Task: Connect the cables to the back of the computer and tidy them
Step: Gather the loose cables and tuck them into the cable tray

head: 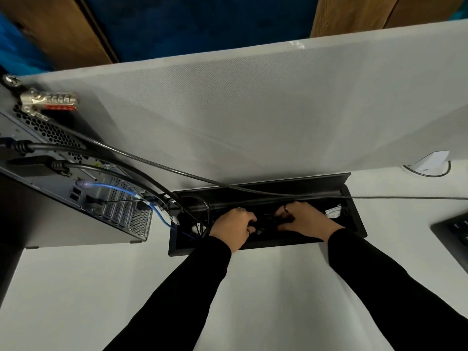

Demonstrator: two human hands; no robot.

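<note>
My left hand [234,225] and right hand [302,217] gripped black cables [266,221] at 12 o'clock | limp, light; better held near plugs.

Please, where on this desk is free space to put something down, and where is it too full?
Bare desk lies near the viewer, in front of the computer and left of the sleeves. Another bare patch lies between the cable tray and keyboard. The tray is crowded: both hands, left hand and right hand, work among cables.

Computer [76,193] left of desk cable tray [354,224], both hands [233,224] inside, partition [253,110] behind.
</note>
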